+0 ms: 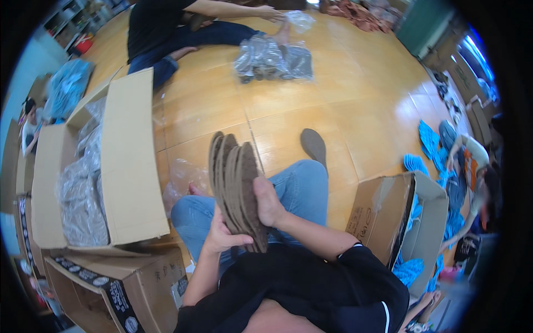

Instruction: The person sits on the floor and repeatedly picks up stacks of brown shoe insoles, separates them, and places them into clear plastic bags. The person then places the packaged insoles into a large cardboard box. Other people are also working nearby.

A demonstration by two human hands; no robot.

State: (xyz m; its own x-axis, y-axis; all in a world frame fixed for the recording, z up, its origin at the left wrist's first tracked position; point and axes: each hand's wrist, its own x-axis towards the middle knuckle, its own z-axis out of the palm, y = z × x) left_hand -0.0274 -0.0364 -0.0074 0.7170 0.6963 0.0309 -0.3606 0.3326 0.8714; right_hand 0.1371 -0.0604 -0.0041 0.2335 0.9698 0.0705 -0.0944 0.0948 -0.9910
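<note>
A stack of several brown shoe insoles (pixel 236 188) stands upright on edge between my two hands, above my lap. My left hand (pixel 226 236) grips the stack low on its left side, with the thumb across the bottom end. Against the right face of the stack, my right hand (pixel 268 204) is closed around its edge, fingers partly hidden behind it. The insoles fan apart slightly at the top. A single brown insole (pixel 313 145) lies on the floor just beyond my knee.
An open carton (pixel 130 161) with clear plastic bags stands left, above another open carton (pixel 139 283). A carton (pixel 377 211) at right stands beside blue pieces (pixel 410 272). Ahead, plastic-bagged items (pixel 272 58) lie near a seated person (pixel 166 33). Another person (pixel 472 161) works far right.
</note>
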